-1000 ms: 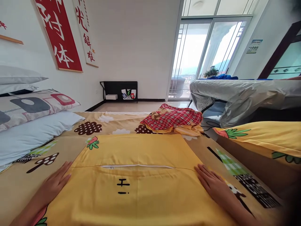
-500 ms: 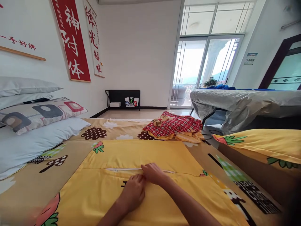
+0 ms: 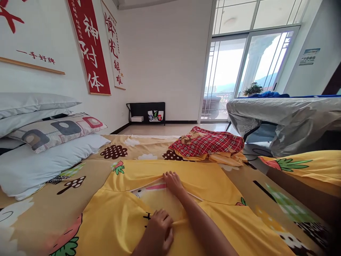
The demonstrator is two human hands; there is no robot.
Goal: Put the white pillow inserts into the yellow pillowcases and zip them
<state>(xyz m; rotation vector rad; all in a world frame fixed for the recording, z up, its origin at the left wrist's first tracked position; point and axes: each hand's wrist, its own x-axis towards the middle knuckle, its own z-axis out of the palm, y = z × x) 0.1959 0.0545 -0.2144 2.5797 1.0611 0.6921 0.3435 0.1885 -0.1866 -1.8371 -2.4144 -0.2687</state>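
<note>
A yellow pillowcase (image 3: 210, 181) lies flat on the bed, its slit opening across the middle pulled apart so a pale printed inside (image 3: 149, 192) shows. My right hand (image 3: 173, 183) grips the far edge of that opening. My left hand (image 3: 158, 233) pinches the near edge and holds it toward me.
White and patterned pillows (image 3: 50, 142) are stacked at the left by the wall. A folded red plaid cloth (image 3: 207, 144) lies beyond the pillowcase on the cartoon-print sheet (image 3: 87, 170). A silver-covered table (image 3: 287, 113) and another yellow cloth (image 3: 306, 167) are at the right.
Both hands came in from the pillowcase's sides to its slit. They have now pulled the two edges apart, left hand toward me, right hand away.
</note>
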